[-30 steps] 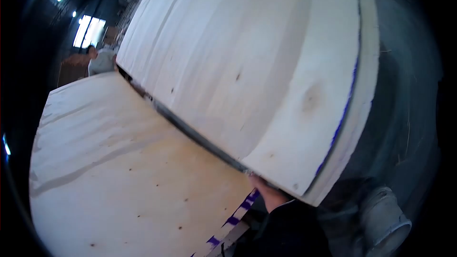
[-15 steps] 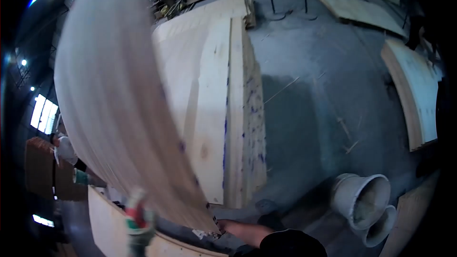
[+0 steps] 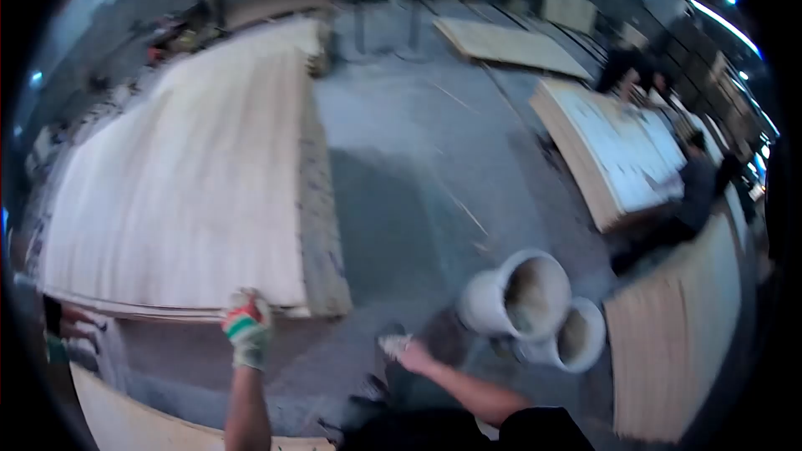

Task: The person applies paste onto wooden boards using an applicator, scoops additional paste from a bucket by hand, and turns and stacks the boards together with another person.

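Note:
A broad pale wood veneer sheet (image 3: 192, 175) lies over the top of a tall stack on the left. My left hand (image 3: 247, 326), in a white glove with red and green bands, is at the sheet's front edge, its fingers closed over the edge near the right corner. My right hand (image 3: 403, 347) is apart from the stack, low over the floor, between it and the white buckets. Something whitish covers its fingers, and blur hides how they are bent. No sheet is in contact with it.
Two white buckets (image 3: 476, 305) stand at right of centre. Further right are a veneer stack (image 3: 660, 342) and a pale-topped stack (image 3: 614, 146) with people beside it. A low stack (image 3: 510, 46) lies at the back. Another person's hand (image 3: 79, 321) shows at far left.
The veneer sheet, raised and curved before, now lies flat on the stack. My right hand has left its corner; my left hand has come to its front edge. The view has turned right.

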`<move>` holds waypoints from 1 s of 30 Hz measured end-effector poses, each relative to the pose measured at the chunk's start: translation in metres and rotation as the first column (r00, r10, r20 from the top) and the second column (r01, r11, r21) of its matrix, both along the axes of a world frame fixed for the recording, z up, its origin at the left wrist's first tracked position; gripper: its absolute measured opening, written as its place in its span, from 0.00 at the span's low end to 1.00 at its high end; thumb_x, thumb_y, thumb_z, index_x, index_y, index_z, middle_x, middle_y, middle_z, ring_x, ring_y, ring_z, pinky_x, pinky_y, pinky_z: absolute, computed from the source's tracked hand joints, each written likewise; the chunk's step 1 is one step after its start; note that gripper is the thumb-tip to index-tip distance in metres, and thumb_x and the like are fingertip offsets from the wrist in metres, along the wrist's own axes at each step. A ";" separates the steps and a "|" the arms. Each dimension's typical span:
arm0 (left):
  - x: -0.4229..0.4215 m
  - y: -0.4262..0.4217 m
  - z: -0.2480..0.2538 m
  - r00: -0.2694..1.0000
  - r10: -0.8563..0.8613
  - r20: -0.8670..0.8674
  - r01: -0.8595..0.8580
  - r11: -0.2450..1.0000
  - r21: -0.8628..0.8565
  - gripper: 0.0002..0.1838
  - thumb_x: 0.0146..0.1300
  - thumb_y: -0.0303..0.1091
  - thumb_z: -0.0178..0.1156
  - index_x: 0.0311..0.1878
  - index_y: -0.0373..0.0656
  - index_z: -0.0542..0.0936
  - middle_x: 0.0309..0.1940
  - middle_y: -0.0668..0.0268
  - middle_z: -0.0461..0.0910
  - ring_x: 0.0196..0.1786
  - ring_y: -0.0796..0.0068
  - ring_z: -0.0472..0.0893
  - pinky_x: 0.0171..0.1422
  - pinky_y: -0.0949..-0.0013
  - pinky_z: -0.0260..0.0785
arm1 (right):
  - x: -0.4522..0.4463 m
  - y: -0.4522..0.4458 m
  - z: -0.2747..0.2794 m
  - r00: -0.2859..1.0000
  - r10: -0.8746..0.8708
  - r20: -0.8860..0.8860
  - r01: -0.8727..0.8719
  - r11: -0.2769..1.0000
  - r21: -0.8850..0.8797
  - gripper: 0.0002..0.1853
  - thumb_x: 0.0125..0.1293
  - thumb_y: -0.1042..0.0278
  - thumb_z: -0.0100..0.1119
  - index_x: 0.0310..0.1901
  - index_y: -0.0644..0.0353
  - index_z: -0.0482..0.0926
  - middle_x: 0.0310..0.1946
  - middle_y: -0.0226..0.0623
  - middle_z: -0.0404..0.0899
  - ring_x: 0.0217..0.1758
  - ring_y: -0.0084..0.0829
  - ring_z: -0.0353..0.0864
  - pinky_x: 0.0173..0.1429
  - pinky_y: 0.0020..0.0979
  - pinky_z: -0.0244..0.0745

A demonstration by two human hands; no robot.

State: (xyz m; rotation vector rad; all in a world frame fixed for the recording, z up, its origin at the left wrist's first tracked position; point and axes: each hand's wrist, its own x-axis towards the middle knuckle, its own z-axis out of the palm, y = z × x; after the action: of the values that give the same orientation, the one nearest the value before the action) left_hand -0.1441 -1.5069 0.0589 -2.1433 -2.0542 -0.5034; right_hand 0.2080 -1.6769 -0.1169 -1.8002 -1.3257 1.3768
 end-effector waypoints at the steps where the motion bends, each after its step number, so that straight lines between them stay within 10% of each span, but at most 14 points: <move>1: 0.003 0.000 0.005 0.999 -0.037 -0.026 0.039 0.997 0.067 0.15 0.64 0.42 0.59 0.49 0.48 0.84 0.45 0.57 0.83 0.44 0.53 0.83 0.50 0.48 0.72 | 0.035 -0.015 0.046 0.984 -0.163 -0.066 0.173 0.966 0.192 0.14 0.73 0.64 0.54 0.51 0.60 0.85 0.53 0.37 0.85 0.53 0.27 0.83 0.58 0.31 0.75; 3: 0.027 -0.005 0.011 0.985 0.121 0.124 -0.103 0.984 -0.142 0.16 0.67 0.45 0.59 0.53 0.50 0.84 0.34 0.62 0.82 0.36 0.59 0.80 0.44 0.55 0.70 | 0.113 -0.058 0.082 0.893 -0.445 -0.064 0.448 0.872 0.197 0.12 0.69 0.67 0.56 0.47 0.63 0.85 0.52 0.41 0.85 0.55 0.33 0.84 0.59 0.35 0.76; 5: 0.105 -0.029 0.048 0.949 0.205 0.241 -0.114 0.932 -0.345 0.19 0.67 0.41 0.61 0.58 0.46 0.82 0.43 0.58 0.83 0.48 0.61 0.82 0.52 0.59 0.72 | 0.192 -0.101 0.099 0.664 -0.624 0.413 0.570 0.779 0.261 0.12 0.67 0.68 0.54 0.45 0.62 0.84 0.46 0.51 0.84 0.48 0.48 0.83 0.53 0.47 0.76; 7: 0.170 -0.059 0.048 0.867 -0.376 0.326 0.298 0.917 0.265 0.21 0.68 0.34 0.61 0.63 0.40 0.78 0.56 0.53 0.79 0.62 0.60 0.77 0.66 0.61 0.68 | 0.277 -0.144 0.085 0.272 -0.358 0.893 0.195 0.929 0.313 0.13 0.67 0.66 0.52 0.37 0.63 0.85 0.33 0.55 0.81 0.37 0.59 0.80 0.45 0.56 0.74; 9: 0.237 -0.095 0.004 0.348 -0.172 0.922 0.449 0.894 -0.003 0.21 0.72 0.30 0.56 0.66 0.37 0.73 0.64 0.55 0.74 0.69 0.62 0.71 0.75 0.63 0.60 | 0.338 -0.153 0.082 0.258 -0.215 0.942 0.195 0.966 0.167 0.12 0.65 0.67 0.53 0.35 0.66 0.84 0.33 0.56 0.82 0.36 0.59 0.81 0.45 0.56 0.74; 13: 0.356 -0.145 -0.044 0.428 0.059 0.902 0.674 0.643 -0.363 0.21 0.74 0.35 0.56 0.66 0.37 0.73 0.62 0.58 0.76 0.67 0.66 0.73 0.73 0.64 0.62 | 0.404 -0.095 0.027 0.460 -0.512 0.726 0.615 0.773 0.155 0.13 0.62 0.68 0.54 0.37 0.68 0.84 0.39 0.61 0.83 0.46 0.55 0.84 0.52 0.48 0.77; 17: 0.463 -0.181 -0.076 0.198 0.554 0.808 0.703 0.494 -0.511 0.21 0.75 0.35 0.55 0.67 0.38 0.73 0.62 0.59 0.76 0.66 0.65 0.74 0.71 0.65 0.62 | 0.432 -0.025 -0.057 0.744 -0.365 0.560 0.420 0.907 0.033 0.15 0.61 0.61 0.58 0.41 0.64 0.85 0.42 0.55 0.85 0.49 0.52 0.84 0.58 0.44 0.78; 18: 0.474 -0.196 -0.106 0.270 0.533 0.802 0.702 0.461 -0.543 0.22 0.75 0.32 0.53 0.69 0.37 0.70 0.66 0.59 0.73 0.68 0.64 0.72 0.74 0.67 0.61 | 0.428 -0.007 -0.050 0.757 -0.217 0.616 0.339 0.937 -0.088 0.15 0.62 0.60 0.58 0.42 0.63 0.86 0.42 0.55 0.85 0.50 0.51 0.84 0.58 0.44 0.78; 19: 0.485 -0.204 -0.113 -0.346 0.865 0.364 0.730 0.492 -0.474 0.23 0.75 0.30 0.53 0.70 0.36 0.68 0.69 0.59 0.70 0.69 0.64 0.71 0.76 0.67 0.60 | 0.427 0.007 -0.056 0.756 -0.059 0.652 0.252 0.945 -0.206 0.16 0.62 0.59 0.59 0.43 0.62 0.86 0.43 0.55 0.85 0.51 0.49 0.84 0.59 0.43 0.79; 23: 0.528 -0.231 -0.115 -0.157 0.769 0.620 0.572 0.583 -0.578 0.23 0.74 0.31 0.56 0.70 0.39 0.69 0.67 0.64 0.71 0.67 0.73 0.71 0.72 0.69 0.62 | 0.381 0.017 -0.111 0.724 0.560 0.404 -0.241 0.753 -0.612 0.19 0.63 0.56 0.57 0.46 0.61 0.86 0.48 0.50 0.85 0.56 0.46 0.84 0.59 0.42 0.79; 25: 0.535 -0.232 -0.108 -0.036 0.682 0.731 0.470 0.657 -0.590 0.23 0.74 0.34 0.58 0.69 0.42 0.72 0.65 0.68 0.74 0.64 0.77 0.73 0.69 0.69 0.65 | 0.373 0.010 -0.092 0.805 0.450 0.387 -0.136 0.775 -0.618 0.17 0.65 0.59 0.54 0.42 0.62 0.87 0.51 0.51 0.83 0.53 0.47 0.85 0.59 0.41 0.79; 27: 0.537 -0.226 -0.091 0.407 0.329 0.852 0.497 0.703 -0.508 0.23 0.74 0.29 0.57 0.69 0.36 0.70 0.62 0.65 0.75 0.65 0.75 0.73 0.72 0.72 0.64 | 0.399 -0.010 -0.104 0.870 0.404 0.284 -0.152 0.766 -0.624 0.17 0.65 0.60 0.55 0.44 0.63 0.86 0.49 0.51 0.84 0.51 0.45 0.86 0.57 0.40 0.80; 28: 0.539 -0.223 -0.086 0.388 0.333 0.859 0.473 0.728 -0.496 0.23 0.74 0.29 0.57 0.69 0.36 0.70 0.62 0.65 0.75 0.65 0.75 0.73 0.72 0.72 0.64 | 0.418 -0.020 -0.110 0.925 0.338 0.173 -0.156 0.755 -0.637 0.16 0.65 0.62 0.55 0.45 0.64 0.86 0.48 0.50 0.85 0.49 0.44 0.86 0.56 0.40 0.81; 30: 0.541 -0.218 -0.081 -0.204 0.744 0.636 0.478 0.643 -0.599 0.20 0.74 0.32 0.57 0.66 0.37 0.74 0.58 0.64 0.78 0.61 0.73 0.75 0.69 0.70 0.66 | 0.439 -0.026 -0.062 0.794 -0.537 -0.283 0.152 0.627 -0.764 0.14 0.65 0.76 0.56 0.52 0.67 0.81 0.44 0.41 0.83 0.48 0.37 0.84 0.49 0.41 0.83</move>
State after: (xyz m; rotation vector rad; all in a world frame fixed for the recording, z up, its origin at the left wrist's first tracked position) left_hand 0.3967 -1.7250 -0.0219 -1.1134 -3.9860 -2.5025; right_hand 0.6466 -1.7030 -0.1793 -1.8031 -0.0911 2.0855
